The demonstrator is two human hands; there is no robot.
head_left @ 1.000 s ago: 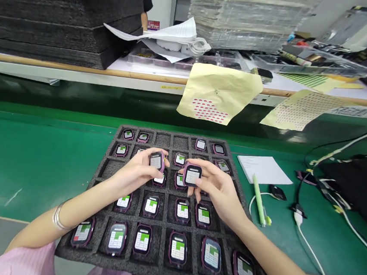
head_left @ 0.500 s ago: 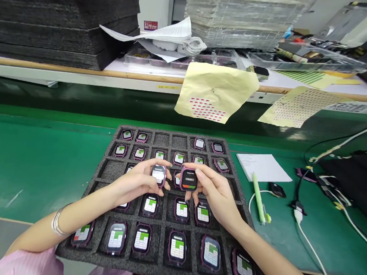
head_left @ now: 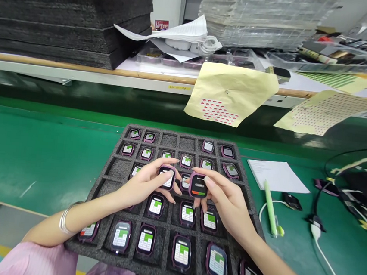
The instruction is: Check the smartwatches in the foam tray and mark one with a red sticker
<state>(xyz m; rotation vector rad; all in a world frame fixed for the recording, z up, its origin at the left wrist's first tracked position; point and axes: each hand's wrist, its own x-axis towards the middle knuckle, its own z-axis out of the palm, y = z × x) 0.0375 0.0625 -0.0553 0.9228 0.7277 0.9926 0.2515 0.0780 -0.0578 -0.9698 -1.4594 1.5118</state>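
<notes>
My left hand grips a purple-cased smartwatch with a white lit screen, and the thumb lies on its glass. In my right hand is a second smartwatch, its dark screen showing a grey button and a red, orange and green bar at the bottom. Both are held above a dark grey foam tray with square pockets. Many pockets hold similar watches, such as a smartwatch in the front row, most showing white and green grids. My hands hide part of the middle rows.
Right of the tray, a green pen lies partly on white paper, near a small black device and cables. Above the green table, a shelf carries stacked black foam. A yellow sheet hangs from its edge.
The view has turned a little left, so everything sits further right. My left thumb has moved onto the screen of the watch in that hand. My right hand keeps its watch.
</notes>
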